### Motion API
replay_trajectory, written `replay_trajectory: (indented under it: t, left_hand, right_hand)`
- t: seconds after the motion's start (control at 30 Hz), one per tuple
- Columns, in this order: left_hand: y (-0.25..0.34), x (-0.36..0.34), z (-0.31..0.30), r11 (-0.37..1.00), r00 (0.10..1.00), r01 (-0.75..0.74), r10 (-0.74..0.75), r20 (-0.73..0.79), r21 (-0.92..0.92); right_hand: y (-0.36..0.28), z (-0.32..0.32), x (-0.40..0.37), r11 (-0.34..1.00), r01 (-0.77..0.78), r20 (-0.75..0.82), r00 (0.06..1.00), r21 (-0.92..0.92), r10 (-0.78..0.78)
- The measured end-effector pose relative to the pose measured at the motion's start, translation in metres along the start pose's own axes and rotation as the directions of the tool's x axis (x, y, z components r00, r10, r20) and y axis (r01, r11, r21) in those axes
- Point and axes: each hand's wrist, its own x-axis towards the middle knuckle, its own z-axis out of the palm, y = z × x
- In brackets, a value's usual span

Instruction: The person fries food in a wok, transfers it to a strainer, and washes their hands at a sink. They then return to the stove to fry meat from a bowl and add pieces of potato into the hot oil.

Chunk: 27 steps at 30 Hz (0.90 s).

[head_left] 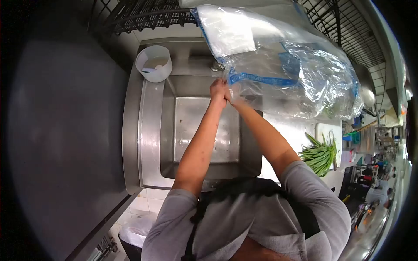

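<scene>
The fingers of my left hand were curled in and pinched the end of the big clear bag. My right hand was pressed up close to it, by the same bit of bag. That hand looked smudgy, so I could not tell if its fingers were pinching too, or how tight they were.

The bag was puffy and crinkly, with blue writing on it. It spread away from my hands to the right, over the bench. My hands were up over the metal sink, and the tap was just past them. A white tub sat on the sink's far left corner, with some cloudy water in it. Long green stalks lay in a heap by a white board, near the bag's low edge. A black rack was at the back.

I think the thin bag could rip if I tugged too hard on one small pinch. It could slide out of my fingers if they were wet. It could get stuck on the tap or the rack if I swung it. Its floppy side could brush the green stalks and push some off the board, because I could not see well under it.
</scene>
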Motion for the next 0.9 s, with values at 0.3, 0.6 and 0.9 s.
replay_trajectory:
  t: [0.3,0.6,0.9]
  left_hand:
    - [0.0,-0.035,0.02,0.998,0.99,0.024,-0.015,-0.14,0.06]
    - [-0.07,0.027,0.024,0.999,0.993,-0.039,0.037,0.109,0.011]
    - [-0.014,0.063,0.087,0.999,0.977,-0.033,0.03,-0.213,-0.012]
  right_hand:
    - [-0.049,-0.076,-0.058,0.99,0.105,0.055,0.992,0.096,-0.11]
    - [0.064,-0.163,-0.281,0.981,-0.136,-0.005,0.991,-0.141,0.137]
    - [0.109,-0.282,-0.535,0.759,-0.595,-0.405,0.782,-0.263,0.473]
